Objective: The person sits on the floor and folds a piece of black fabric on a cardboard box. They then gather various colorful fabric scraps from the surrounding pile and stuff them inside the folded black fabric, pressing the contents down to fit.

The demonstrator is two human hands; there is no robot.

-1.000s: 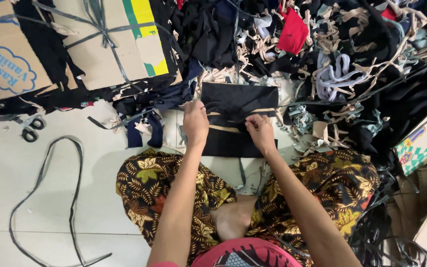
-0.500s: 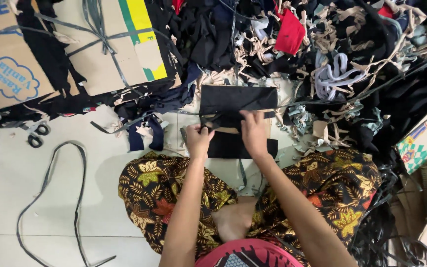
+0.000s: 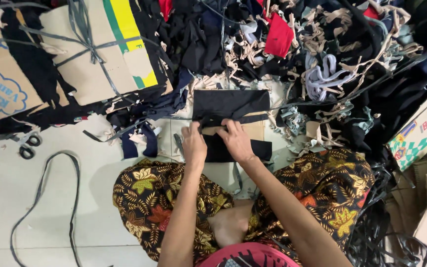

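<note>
Right in front of the hands, on the floor, lies a black piece of cloth. It is a flat, folded strip, and its long side runs from left to right, across the person's body. A second black piece lies under the hands, closer to the knees, and its long side runs the same way.

The left hand and the right hand sit close together, almost touching, in the middle of the cloth. Both press down where the two black pieces meet. The fingers look curled, as if they pinch the near edge of the top piece, but I cannot tell for sure if they grip it or just push on it.

Both hands are about as near to the cloth as each other. The right hand reaches a little farther over it.

Past the cloth, away from the hands, is a big pile of scraps. Far off to the left of the hands lie scissors.
</note>
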